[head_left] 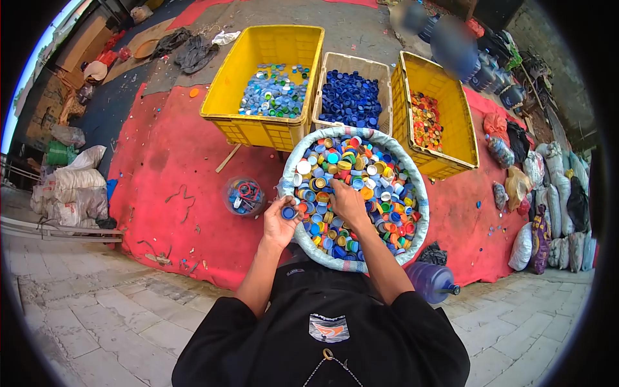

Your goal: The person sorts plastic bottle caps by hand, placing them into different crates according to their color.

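A wide round tub with a pale wrapped rim (420, 193) stands in front of me, heaped with bottle caps (383, 171) of many colours. My left hand (278, 222) is at the tub's left edge, palm up, its fingers closed around a dark blue bottle cap (289, 211). Over the middle of the heap, my right hand (348, 203) reaches down with bent fingers close together among the caps. Its fingertips are partly hidden, and I cannot make out what is between them.
Beyond the tub are a yellow crate (258, 122) of light blue and green caps, a whitish crate (319, 97) of dark blue caps, and a yellow crate (445, 164) of orange and red caps. A small container (244, 197) sits left; a large water bottle (431, 282) lies right.
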A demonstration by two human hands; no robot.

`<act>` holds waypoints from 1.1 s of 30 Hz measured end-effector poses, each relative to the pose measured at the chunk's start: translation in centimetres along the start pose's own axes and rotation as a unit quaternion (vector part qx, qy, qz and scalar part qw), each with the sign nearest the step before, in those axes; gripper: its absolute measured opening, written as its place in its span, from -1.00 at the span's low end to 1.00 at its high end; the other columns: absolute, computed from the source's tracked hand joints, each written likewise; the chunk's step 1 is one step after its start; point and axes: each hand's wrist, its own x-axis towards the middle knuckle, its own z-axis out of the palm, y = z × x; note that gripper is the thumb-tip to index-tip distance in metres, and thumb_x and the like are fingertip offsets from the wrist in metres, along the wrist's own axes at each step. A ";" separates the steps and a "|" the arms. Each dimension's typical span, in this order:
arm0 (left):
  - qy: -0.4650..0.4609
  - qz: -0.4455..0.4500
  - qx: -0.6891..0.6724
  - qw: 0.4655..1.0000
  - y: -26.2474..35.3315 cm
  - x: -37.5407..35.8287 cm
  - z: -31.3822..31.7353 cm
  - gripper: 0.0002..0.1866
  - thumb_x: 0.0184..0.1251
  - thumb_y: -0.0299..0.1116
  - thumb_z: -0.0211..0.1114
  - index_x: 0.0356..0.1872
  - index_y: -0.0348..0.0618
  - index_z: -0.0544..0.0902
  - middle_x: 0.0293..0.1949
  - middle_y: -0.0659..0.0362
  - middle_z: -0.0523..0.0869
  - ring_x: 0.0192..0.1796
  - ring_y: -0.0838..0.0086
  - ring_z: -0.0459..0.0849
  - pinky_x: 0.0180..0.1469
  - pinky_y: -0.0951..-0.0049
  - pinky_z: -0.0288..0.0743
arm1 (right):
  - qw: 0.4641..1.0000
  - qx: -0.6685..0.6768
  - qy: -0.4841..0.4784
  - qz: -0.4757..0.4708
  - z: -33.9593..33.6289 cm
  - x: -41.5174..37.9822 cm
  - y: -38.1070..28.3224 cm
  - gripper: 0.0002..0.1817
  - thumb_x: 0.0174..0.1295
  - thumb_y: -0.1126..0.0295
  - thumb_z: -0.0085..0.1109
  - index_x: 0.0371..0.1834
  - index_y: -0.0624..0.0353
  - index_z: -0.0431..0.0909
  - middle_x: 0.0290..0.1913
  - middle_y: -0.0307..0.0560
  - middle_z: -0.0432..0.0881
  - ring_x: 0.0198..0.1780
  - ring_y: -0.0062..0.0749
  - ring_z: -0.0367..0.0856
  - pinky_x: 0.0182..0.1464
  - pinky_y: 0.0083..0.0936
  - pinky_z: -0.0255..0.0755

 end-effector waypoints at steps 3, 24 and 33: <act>0.018 0.022 0.051 0.998 0.0 -0.7 -0.5 -0.87 0.35 -0.31 0.26 -0.22 -0.12 0.58 -0.36 0.27 0.62 -0.28 0.54 0.60 -0.23 0.42 0.56 | 0.997 -0.062 -0.049 -0.009 1.4 1.3 0.5 -0.62 0.04 0.47 0.25 -0.05 0.21 0.42 -0.26 0.15 0.67 -0.23 0.15 0.66 -0.24 -0.04 0.52; 0.006 0.299 0.837 0.459 -2.9 5.8 3.5 -0.48 0.11 -0.36 0.42 0.10 -0.25 0.46 -0.10 -0.06 0.68 -0.14 -0.01 0.70 -0.15 0.07 0.57 | 0.567 0.764 0.048 0.306 -3.2 -6.6 0.9 -0.66 0.13 0.48 0.08 0.01 0.24 0.52 -0.38 -0.23 0.45 -0.39 -0.52 0.43 -0.28 -0.52 0.37; 0.007 0.291 0.855 0.430 -3.9 7.1 3.2 -0.45 0.08 -0.32 0.47 0.09 -0.23 0.47 -0.15 -0.04 0.70 -0.16 -0.01 0.71 -0.19 0.07 0.56 | 0.545 0.795 0.033 0.263 -2.2 -9.2 2.0 -0.51 0.00 0.53 0.01 0.09 0.29 0.48 -0.14 -0.02 0.59 -0.27 -0.41 0.57 -0.11 -0.41 0.53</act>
